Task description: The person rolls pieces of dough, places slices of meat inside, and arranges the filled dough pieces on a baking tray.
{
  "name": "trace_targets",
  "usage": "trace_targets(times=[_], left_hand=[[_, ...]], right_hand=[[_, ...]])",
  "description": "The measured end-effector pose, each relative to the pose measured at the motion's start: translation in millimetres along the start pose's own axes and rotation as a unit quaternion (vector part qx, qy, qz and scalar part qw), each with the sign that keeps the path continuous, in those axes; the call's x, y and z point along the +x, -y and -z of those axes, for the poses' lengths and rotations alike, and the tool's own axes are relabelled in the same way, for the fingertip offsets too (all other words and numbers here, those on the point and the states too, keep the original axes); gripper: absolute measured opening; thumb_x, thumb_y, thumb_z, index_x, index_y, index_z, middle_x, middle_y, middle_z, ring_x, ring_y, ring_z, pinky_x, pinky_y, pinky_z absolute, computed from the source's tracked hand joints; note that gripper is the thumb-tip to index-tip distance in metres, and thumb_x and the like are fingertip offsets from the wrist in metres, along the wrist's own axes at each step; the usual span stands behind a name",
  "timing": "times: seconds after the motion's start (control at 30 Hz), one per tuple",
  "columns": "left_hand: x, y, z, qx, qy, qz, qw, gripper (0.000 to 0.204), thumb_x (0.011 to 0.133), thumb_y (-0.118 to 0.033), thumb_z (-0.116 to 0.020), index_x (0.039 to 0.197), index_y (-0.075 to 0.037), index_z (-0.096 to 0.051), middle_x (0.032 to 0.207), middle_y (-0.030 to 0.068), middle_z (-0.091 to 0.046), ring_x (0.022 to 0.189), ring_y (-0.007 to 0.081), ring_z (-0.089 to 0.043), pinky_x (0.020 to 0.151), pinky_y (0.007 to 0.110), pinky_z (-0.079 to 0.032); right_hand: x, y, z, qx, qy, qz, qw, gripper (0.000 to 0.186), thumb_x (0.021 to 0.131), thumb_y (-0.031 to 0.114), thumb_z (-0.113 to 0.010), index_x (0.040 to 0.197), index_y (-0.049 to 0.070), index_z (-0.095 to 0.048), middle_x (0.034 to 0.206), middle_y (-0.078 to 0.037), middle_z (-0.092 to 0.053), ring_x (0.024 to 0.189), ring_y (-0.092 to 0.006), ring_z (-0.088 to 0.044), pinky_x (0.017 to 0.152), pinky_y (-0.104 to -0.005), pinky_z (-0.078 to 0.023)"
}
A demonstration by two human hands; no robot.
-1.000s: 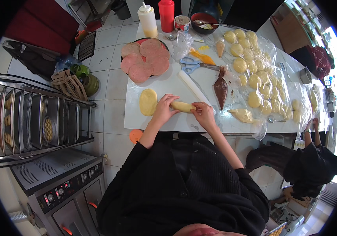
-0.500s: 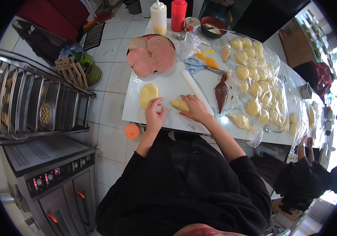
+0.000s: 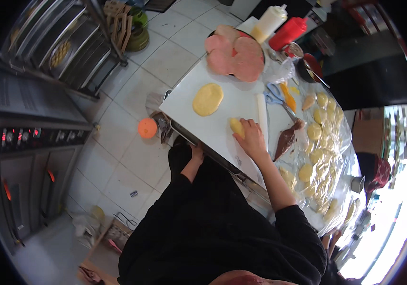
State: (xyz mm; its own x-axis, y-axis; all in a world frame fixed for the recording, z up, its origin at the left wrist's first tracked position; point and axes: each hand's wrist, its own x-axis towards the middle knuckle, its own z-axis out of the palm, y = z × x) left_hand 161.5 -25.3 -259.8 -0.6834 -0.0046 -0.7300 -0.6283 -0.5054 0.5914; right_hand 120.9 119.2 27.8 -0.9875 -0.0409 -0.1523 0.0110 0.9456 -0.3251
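My right hand (image 3: 254, 137) lies over a small roll of yellow dough (image 3: 236, 126) on the white tabletop, its fingers curled round one end. A flattened oval of dough (image 3: 208, 99) lies to the left, touched by neither hand. Just right of my right hand lies a white rolling pin (image 3: 261, 110). My left hand (image 3: 197, 154) is down at the table's near edge, against my dark clothing; its fingers are mostly hidden. Beyond the oval, a dark round plate holds several pink slices of meat (image 3: 247, 65).
Right of the rolling pin are blue-handled scissors (image 3: 274, 94), a brown-filled piping bag (image 3: 286, 141) and several dough balls (image 3: 314, 131) under clear plastic. Squeeze bottles (image 3: 288, 34) and a dark bowl (image 3: 309, 69) stand at the back. An oven (image 3: 37, 142) and tray rack are at left.
My left hand has drawn back from beside the dough oval to the table's near edge. My right hand stays on the dough roll. The whole view has turned and shifted left.
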Motion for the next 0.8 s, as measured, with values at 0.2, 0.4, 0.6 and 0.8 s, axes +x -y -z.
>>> trace_targets(times=[0.2, 0.4, 0.6, 0.8], left_hand=[[29.0, 34.7, 3.3, 0.059, -0.191, -0.143, 0.969, 0.064, 0.094, -0.052, -0.043, 0.085, 0.01, -0.053, 0.084, 0.0185, -0.058, 0.079, 0.0291, -0.055, 0.071, 0.041, -0.042], [-54.9, 21.7, 51.3, 0.055, -0.197, -0.044, 0.978, 0.054, 0.095, -0.047, -0.047, 0.081, 0.004, -0.054, 0.075, 0.0096, -0.054, 0.071, 0.0176, -0.049, 0.066, 0.038, -0.041], [-120.5, 55.5, 160.9, 0.026, -0.241, -0.116, 0.963, 0.052, 0.095, -0.044, -0.049, 0.101, 0.008, -0.056, 0.084, 0.0071, -0.057, 0.078, 0.0142, -0.051, 0.072, 0.031, -0.043], [-168.7, 69.0, 250.9, -0.019, -0.253, -0.09, 0.963, 0.054, 0.095, -0.044, -0.051, 0.11, 0.008, -0.055, 0.095, 0.0069, -0.06, 0.087, 0.0142, -0.053, 0.079, 0.029, -0.043]], right_hand=[[21.8, -8.0, -3.2, 0.06, 0.023, 0.035, 0.997, 0.04, 0.073, 0.014, -0.067, 0.11, 0.004, -0.057, 0.101, -0.016, -0.058, 0.095, -0.0343, -0.058, 0.082, -0.0421, -0.048], [10.2, -13.4, -3.7, 0.038, -0.023, 0.05, 0.998, 0.043, 0.07, 0.017, -0.07, 0.109, 0.003, -0.059, 0.097, -0.017, -0.061, 0.091, -0.0336, -0.06, 0.081, -0.0412, -0.048], [12.1, -29.2, -17.1, 0.044, -0.072, 0.046, 0.995, 0.044, 0.069, 0.02, -0.073, 0.108, 0.004, -0.063, 0.092, -0.013, -0.065, 0.082, -0.0295, -0.064, 0.075, -0.0374, -0.051], [11.7, -23.2, -18.5, 0.021, -0.086, 0.022, 0.996, 0.042, 0.066, 0.018, -0.072, 0.106, 0.006, -0.065, 0.086, -0.011, -0.066, 0.074, -0.0231, -0.063, 0.071, -0.0343, -0.051]])
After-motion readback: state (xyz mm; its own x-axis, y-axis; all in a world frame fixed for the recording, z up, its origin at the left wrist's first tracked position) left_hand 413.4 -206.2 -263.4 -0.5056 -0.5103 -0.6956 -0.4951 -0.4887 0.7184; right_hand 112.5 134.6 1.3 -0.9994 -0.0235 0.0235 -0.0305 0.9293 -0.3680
